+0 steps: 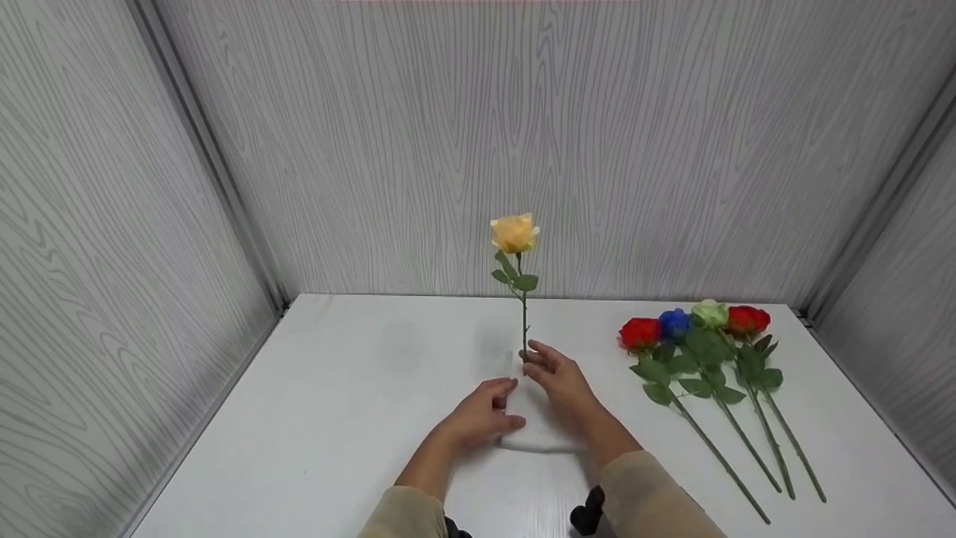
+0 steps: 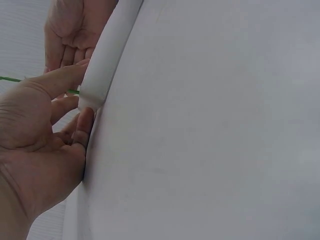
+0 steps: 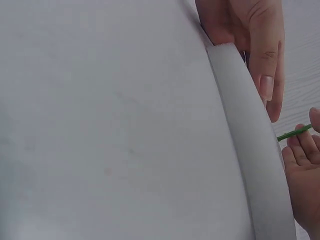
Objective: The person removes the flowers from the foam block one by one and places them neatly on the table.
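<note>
A yellow rose (image 1: 514,234) stands upright, its thin green stem (image 3: 294,133) meeting the top of a white foam block (image 1: 541,437). My right hand (image 1: 562,381) pinches this stem low down, close to the block. At the block's left end, my left hand (image 1: 478,412) grips its edge, with the thumb (image 2: 85,122) on the near side and the other fingers around the back. In the right wrist view the block's pale side (image 3: 245,145) is seen at close range. The exact spot where the stem enters is partly hidden by my fingers.
On the white table (image 1: 336,403), to the right, lie a red rose (image 1: 640,334), a blue rose (image 1: 674,324), a pale green rose (image 1: 710,313) and another red rose (image 1: 747,320), stems toward me. Wood-grain panels (image 1: 418,149) enclose the table at the back and sides.
</note>
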A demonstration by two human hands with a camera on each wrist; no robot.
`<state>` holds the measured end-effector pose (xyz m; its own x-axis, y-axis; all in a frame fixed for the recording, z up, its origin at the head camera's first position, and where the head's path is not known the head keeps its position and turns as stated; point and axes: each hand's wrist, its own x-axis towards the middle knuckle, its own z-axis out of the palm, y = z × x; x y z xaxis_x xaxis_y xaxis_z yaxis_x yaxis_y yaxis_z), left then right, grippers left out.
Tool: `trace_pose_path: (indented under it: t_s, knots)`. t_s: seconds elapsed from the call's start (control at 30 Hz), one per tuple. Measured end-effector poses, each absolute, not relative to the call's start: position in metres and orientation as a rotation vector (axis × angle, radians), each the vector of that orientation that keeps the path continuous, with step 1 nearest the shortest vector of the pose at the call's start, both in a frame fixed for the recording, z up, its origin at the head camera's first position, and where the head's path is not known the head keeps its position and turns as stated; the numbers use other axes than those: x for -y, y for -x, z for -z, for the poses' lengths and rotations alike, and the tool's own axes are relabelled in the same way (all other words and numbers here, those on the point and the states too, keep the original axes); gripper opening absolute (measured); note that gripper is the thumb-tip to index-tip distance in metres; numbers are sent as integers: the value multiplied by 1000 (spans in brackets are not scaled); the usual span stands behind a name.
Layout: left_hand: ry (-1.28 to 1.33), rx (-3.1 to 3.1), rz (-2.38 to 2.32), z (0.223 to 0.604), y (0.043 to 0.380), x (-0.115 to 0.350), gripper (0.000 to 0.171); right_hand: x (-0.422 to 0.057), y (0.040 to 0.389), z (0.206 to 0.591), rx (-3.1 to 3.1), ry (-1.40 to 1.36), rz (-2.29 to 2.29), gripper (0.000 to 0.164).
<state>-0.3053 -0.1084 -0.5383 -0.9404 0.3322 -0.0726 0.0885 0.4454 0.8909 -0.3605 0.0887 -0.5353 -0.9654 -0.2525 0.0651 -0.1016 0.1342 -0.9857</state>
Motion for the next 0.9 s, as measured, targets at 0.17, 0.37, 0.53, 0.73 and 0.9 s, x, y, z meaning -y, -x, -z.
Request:
trace_pose_path:
  t_s: [0.17,0.37,0.53,0.73,0.9]
  knots:
    - [-405,-2501,-1449,539,307,109,77,-88,359,536,-2255,303,2024,47]
    - [-446,-2516,-1442,539,307,109,76,-88,358,536,-2241,268,2060,43]
    - [-430,-2496,-1466,540,307,109,76,-88,359,539,-2240,233,2059,40]
    - [-404,-2482,-1474,540,307,108,78,-89,358,540,-2273,238,2048,34]
    - [-370,-2441,-1511,540,307,108,79,-90,357,538,-2289,212,2024,29]
